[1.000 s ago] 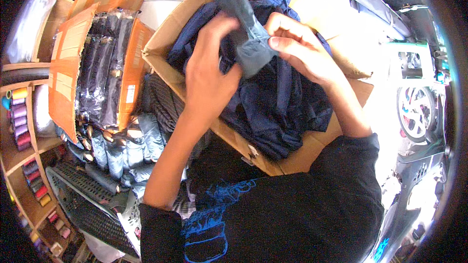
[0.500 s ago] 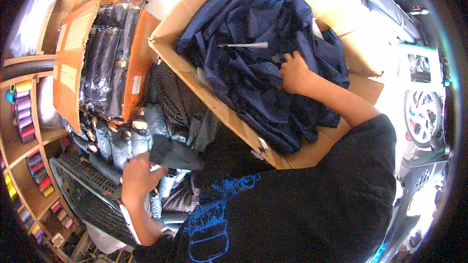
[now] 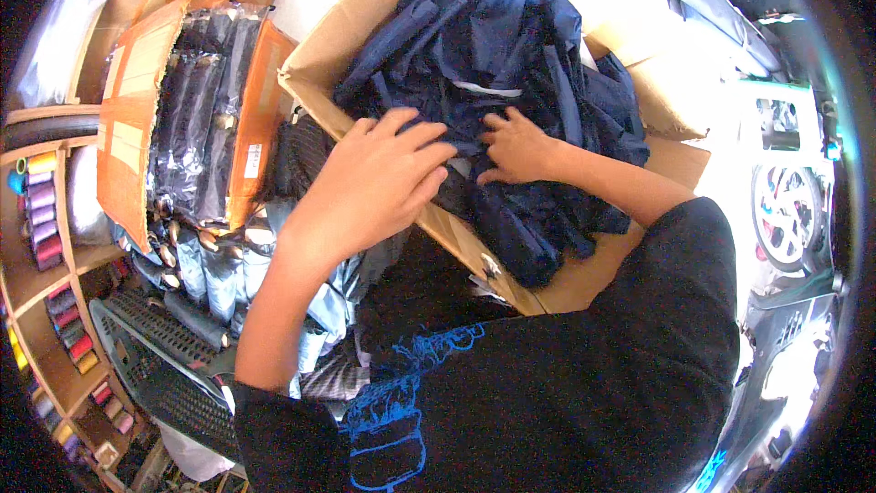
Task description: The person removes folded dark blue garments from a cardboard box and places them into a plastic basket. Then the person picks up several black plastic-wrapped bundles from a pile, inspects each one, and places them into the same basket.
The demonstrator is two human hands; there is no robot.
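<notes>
Navy blue thin fabric point(image 3: 547, 55) lies heaped and crumpled inside a large open cardboard box point(image 3: 333, 41). A thin white strip point(image 3: 488, 89) shows in its folds. My left hand point(image 3: 374, 178) is over the box's near left edge, fingers spread toward the fabric, with nothing visible in them. My right hand point(image 3: 520, 151) rests on the fabric in the middle of the box, fingers apart and slightly bent. A small greyish patch lies between the hands; I cannot make out what it is.
An orange-sided carton point(image 3: 123, 128) of dark plastic-wrapped bundles stands left. Below it are several silvery wrapped rolls point(image 3: 224, 278) and a dark perforated plastic basket point(image 3: 164, 374). Shelves point(image 3: 59, 315) with thread spools line the far left. A white spoked wheel point(image 3: 785, 219) stands right.
My left hand has risen from beside the basket to the box edge. The dark piece near it there no longer shows. My right hand has shifted left across the fabric, whose folds have changed.
</notes>
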